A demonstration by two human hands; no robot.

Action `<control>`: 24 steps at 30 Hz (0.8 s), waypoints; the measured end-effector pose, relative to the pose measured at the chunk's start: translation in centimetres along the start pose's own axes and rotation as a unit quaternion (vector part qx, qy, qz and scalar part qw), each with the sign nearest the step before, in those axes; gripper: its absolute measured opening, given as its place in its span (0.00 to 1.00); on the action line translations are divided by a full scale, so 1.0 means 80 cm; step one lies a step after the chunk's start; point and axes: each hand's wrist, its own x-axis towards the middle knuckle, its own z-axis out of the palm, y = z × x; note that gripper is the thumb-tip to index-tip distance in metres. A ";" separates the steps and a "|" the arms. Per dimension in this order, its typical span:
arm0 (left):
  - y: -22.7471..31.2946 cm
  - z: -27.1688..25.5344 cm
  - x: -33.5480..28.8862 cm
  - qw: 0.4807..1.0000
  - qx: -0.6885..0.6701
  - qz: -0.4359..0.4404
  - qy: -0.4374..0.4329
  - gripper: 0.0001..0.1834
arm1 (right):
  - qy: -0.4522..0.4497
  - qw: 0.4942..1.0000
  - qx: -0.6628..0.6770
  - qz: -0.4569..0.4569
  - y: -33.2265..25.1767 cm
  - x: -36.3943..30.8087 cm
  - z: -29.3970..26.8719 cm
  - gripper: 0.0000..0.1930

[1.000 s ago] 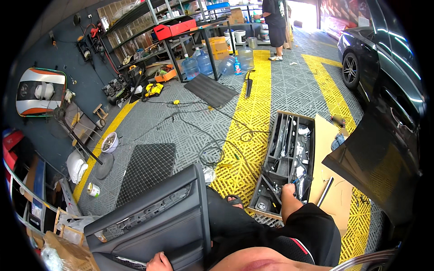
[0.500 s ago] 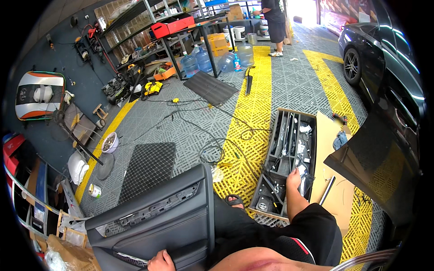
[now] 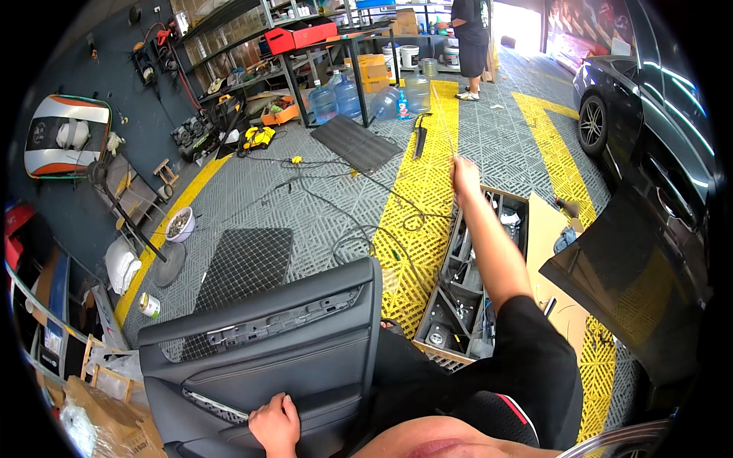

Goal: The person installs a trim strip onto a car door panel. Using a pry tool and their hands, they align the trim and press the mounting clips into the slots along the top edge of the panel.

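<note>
Door panel [image 3: 263,368], left fingers [image 3: 288,407] against its armrest [image 3: 334,411]

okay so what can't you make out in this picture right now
Head view:
Right hand: whatever it grips is too thin and faint to identify.
Box: part of its inside hidden by the right forearm.
Panel: bottom cut off by the lower edge.
Standing person: head cut off by the upper edge.

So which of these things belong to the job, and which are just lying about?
Seemingly part of the job:
door panel, with the left grip on it
parts box, with the right grip raised near its far end

Seemingly just lying about:
water jugs
white bowl
checked mat
red box on the shelving
</note>
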 end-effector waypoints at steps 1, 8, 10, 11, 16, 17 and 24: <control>0.003 -0.002 0.001 1.000 0.001 0.004 0.002 0.10 | -0.003 0.999 0.050 0.018 -0.043 0.021 0.021 0.14; 0.007 0.005 -0.002 1.000 -0.010 0.006 -0.013 0.14 | 0.035 0.991 0.124 -0.036 -0.255 0.133 0.127 0.11; 0.000 -0.004 -0.004 1.000 -0.011 0.010 0.002 0.13 | 0.063 0.991 0.111 -0.042 -0.291 0.140 0.163 0.13; -0.001 -0.008 -0.005 1.000 -0.010 0.011 0.006 0.13 | 0.080 0.991 0.094 -0.045 -0.300 0.140 0.182 0.15; -0.018 -0.011 -0.003 1.000 0.018 0.017 -0.002 0.18 | 0.061 0.991 0.114 -0.026 -0.291 0.158 0.262 0.14; -0.016 0.005 0.008 0.999 -0.018 0.042 0.003 0.18 | 0.055 0.990 0.117 -0.047 -0.333 0.208 0.233 0.12; -0.045 0.028 0.039 0.994 -0.072 0.080 -0.011 0.19 | 0.056 0.993 0.037 -0.098 -0.321 0.148 0.291 0.11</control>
